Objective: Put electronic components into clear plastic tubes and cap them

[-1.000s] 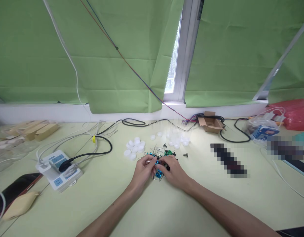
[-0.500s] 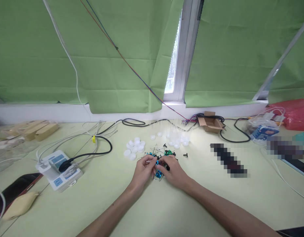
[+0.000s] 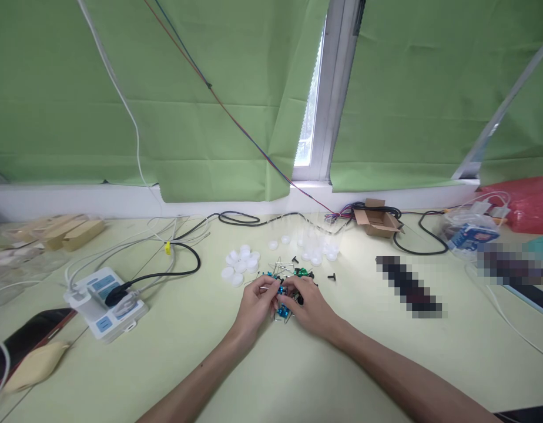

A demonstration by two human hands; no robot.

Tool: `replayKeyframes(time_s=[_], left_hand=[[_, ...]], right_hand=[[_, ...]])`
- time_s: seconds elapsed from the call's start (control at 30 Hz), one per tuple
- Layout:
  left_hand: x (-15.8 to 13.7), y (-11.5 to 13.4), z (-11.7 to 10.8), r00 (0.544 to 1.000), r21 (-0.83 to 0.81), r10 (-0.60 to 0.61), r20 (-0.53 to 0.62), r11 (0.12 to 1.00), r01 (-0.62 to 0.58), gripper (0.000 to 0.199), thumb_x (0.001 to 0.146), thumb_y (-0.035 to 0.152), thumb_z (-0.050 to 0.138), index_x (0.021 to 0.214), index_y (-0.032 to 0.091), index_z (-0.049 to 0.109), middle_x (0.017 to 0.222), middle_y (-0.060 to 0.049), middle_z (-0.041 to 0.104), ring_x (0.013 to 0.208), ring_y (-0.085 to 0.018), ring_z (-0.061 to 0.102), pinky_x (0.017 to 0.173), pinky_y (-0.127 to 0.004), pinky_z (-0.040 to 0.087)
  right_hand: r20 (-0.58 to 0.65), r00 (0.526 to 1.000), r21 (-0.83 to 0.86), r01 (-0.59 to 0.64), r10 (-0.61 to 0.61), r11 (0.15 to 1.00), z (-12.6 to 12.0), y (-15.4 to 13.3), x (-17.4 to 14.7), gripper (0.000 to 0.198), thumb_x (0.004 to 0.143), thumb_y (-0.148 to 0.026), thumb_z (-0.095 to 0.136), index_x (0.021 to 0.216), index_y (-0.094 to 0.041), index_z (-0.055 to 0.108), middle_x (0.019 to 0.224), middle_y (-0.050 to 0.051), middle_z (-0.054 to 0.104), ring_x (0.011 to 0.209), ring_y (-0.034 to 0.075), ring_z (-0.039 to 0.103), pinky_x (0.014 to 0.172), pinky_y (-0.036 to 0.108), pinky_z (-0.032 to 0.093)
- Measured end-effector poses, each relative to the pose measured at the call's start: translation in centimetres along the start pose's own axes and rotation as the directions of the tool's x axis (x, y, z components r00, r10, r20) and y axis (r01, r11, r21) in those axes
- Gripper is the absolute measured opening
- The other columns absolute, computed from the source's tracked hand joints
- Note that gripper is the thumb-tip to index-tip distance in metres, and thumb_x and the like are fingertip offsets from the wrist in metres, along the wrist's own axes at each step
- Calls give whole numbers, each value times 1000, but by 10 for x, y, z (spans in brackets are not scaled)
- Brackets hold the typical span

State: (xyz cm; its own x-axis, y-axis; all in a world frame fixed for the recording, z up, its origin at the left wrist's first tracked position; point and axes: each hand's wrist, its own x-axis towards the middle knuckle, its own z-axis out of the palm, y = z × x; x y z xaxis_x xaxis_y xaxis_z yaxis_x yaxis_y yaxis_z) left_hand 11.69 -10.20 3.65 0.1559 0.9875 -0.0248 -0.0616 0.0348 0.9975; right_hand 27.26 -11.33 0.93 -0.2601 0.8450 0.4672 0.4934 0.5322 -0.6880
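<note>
Centrally, small blue part [image 3: 282, 290] held between hands [image 3: 255, 302] [image 3: 314, 304].

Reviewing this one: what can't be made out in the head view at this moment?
All in the head view:
Blue part: shape largely covered by the left hand and right hand.
Pile: partly hidden behind both hands; no count possible.
Dark object at right: obscured by pixelation.
Black item, bottom right: cut off by the frame edge.
Blue box: print too small.
</note>
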Motion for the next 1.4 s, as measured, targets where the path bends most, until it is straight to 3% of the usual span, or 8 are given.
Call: replayKeyframes(time_s=[0.27, 0.5, 0.77, 1.07, 1.4], left_hand=[[-1, 2, 1, 1000, -11, -11, 4, 1000, 11, 32, 73, 46, 74, 70, 16, 64, 48, 2, 54, 43, -10, 47, 45, -21, 38], [-1, 1, 1, 1000, -8, -5, -3, 1000, 5, 32, 75, 46, 73, 72, 16, 63, 50, 2, 53, 45, -10, 47, 45, -21, 37], [-1, 1, 1, 1000, -10, -17, 7, 1000, 17, 32, 74, 47, 74, 70, 17, 62, 48, 4, 53, 44, -9, 46, 44, -21, 37], [-1, 0, 0, 1000, -12, -5, 8, 1000, 5, 30, 76, 44, 73, 73, 16, 63, 49, 3, 53, 44, -9, 46, 45, -20, 38], [-1, -1, -1, 1000, -4, -19, 19, 1000, 19, 29, 75, 43, 74, 77, 16, 63, 52, 2, 55, 47, -10, 47, 45, -20, 39]], right_hand=[[29, 1000, -4, 7, -7, 1000, 0, 0, 1, 11, 98, -26, 52, 91, -22, 60, 84, 2, 67, 80, 20, 59, 89, 40, 39], [10, 1000, 1, 2, -2, 1000, -1, -1, 0, 9, 96, -26, 56, 103, -22, 60, 89, 3, 68, 85, 21, 60, 87, 38, 41], [18, 1000, -18, 19, -18, 1000, 1, 1, 1, 13, 98, -26, 51, 88, -21, 59, 84, 2, 67, 78, 19, 59, 88, 39, 40], [21, 1000, 4, 6, -6, 1000, 0, 0, 1, 3, 96, -23, 55, 96, -21, 58, 87, 2, 67, 82, 19, 59, 88, 37, 39], [23, 999, 5, -24, 24, 1000, 0, 0, 0, 6, 97, -23, 53, 99, -22, 58, 89, 3, 66, 86, 21, 57, 88, 39, 40]])
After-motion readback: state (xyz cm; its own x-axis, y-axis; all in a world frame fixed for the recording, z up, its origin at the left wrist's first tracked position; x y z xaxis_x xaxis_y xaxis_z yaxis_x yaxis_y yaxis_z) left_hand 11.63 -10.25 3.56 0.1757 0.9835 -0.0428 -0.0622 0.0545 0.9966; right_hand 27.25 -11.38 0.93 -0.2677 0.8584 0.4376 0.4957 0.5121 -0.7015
